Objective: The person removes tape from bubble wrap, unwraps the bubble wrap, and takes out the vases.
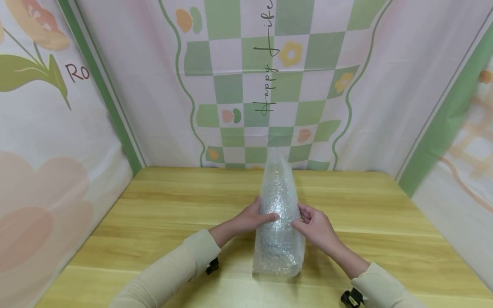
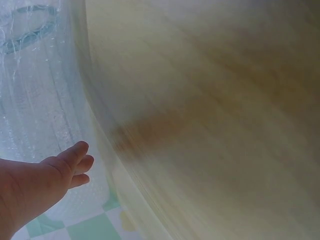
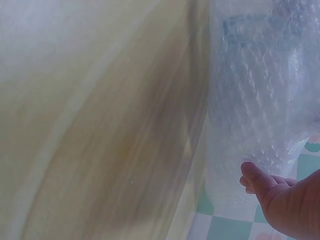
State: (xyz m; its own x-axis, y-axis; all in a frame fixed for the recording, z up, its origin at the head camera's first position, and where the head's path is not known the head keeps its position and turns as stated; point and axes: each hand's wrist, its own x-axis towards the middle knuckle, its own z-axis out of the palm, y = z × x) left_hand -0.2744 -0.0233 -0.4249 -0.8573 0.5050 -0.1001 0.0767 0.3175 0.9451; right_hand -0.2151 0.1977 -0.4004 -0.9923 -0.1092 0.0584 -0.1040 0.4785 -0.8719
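A clear bubble wrap bag (image 1: 279, 244) is between the two hands at the middle of the table, its narrow end pointing away and overlapping the back curtain in the head view. Some clear, rounded thing is inside; a bluish ring (image 2: 30, 37) shows through the wrap in the left wrist view. The left hand (image 1: 250, 217) grips the bag's left side, thumb across the front and fingers mostly hidden behind. At the right edge, the right hand (image 1: 317, 226) holds the bag between thumb and curled fingers. Both wrist views show a thumb lying against the plastic (image 3: 250, 90).
The wood-patterned table (image 1: 185, 201) extends to both sides of the bag. Behind it hangs a curtain (image 1: 227, 90) with green checks and lettering, and printed cloth (image 1: 50, 141) closes off the left side. A similar cloth (image 1: 458, 171) hangs on the right.
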